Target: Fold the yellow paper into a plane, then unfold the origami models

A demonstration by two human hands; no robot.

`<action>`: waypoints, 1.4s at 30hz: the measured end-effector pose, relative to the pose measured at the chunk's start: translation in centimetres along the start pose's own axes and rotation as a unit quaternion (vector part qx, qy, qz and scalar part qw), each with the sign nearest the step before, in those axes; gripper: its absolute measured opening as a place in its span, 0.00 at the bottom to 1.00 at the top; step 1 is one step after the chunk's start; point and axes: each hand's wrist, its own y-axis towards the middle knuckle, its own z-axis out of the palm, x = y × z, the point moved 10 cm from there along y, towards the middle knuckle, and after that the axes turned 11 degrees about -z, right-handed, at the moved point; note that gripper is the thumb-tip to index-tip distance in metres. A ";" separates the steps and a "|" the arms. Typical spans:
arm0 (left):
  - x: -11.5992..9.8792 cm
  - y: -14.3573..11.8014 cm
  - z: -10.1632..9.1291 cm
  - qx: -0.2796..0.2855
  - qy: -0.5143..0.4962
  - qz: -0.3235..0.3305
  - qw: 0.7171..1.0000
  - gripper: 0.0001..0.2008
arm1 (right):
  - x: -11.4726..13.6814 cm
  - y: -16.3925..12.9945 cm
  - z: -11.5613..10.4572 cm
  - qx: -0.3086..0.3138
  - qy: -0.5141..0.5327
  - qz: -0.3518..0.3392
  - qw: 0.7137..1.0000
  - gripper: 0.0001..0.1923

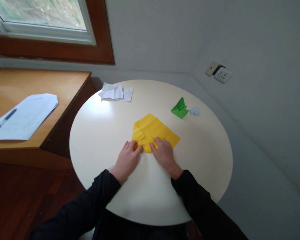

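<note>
A partly folded yellow paper (pixel 153 130) lies flat near the middle of the round cream table (pixel 102 133). My left hand (pixel 127 160) rests on the table with its fingertips pressing the paper's near left corner. My right hand (pixel 163 154) lies beside it, fingers pressing down the near edge of the same sheet. Both hands are flat on the paper, fingers slightly spread, and neither lifts it. Black sleeves cover both forearms.
A folded green paper figure (pixel 180 108) and a small white paper figure (pixel 195 110) stand at the table's far right. Crumpled white paper (pixel 116 92) lies at the far edge. A wooden desk (pixel 40 83) with a printed sheet (pixel 22 116) is to the left. Walls close in on the right.
</note>
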 end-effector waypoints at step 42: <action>-2.0 -2.5 0.5 0.010 0.044 0.019 0.999 0.26 | -2.2 -6.5 -4.8 -0.163 0.021 -0.133 0.977 0.17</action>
